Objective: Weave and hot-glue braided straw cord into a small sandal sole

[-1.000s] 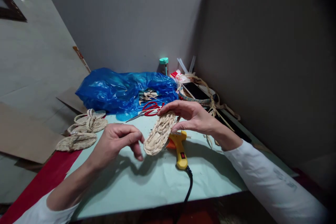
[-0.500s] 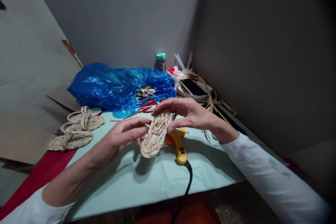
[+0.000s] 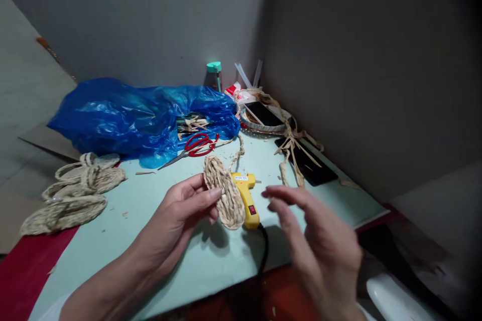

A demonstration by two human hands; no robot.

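My left hand (image 3: 188,203) grips a small woven straw sole (image 3: 225,193) between thumb and fingers, holding it tilted above the table. A short braided cord (image 3: 240,153) shows behind the sole's upper end; whether it is joined to the sole I cannot tell. My right hand (image 3: 316,235) is apart from the sole, slightly blurred, with thumb and fingers spread and nothing in them. Between the hands, partly covered by the sole, lies a yellow hot glue gun (image 3: 251,205) with a red switch and a black cable (image 3: 265,246).
Woven straw slippers (image 3: 64,214) rest at the left. Red-handled scissors (image 3: 199,145) lie before a blue plastic bag (image 3: 124,115). At the back right are a round tray (image 3: 259,128) bearing a phone (image 3: 263,113), straw strands (image 3: 291,143), and a black flat device (image 3: 312,165).
My right hand has let go of the sole and moved right, toward me. The sole now leans the other way in my left hand. The camera view has shifted rightward.
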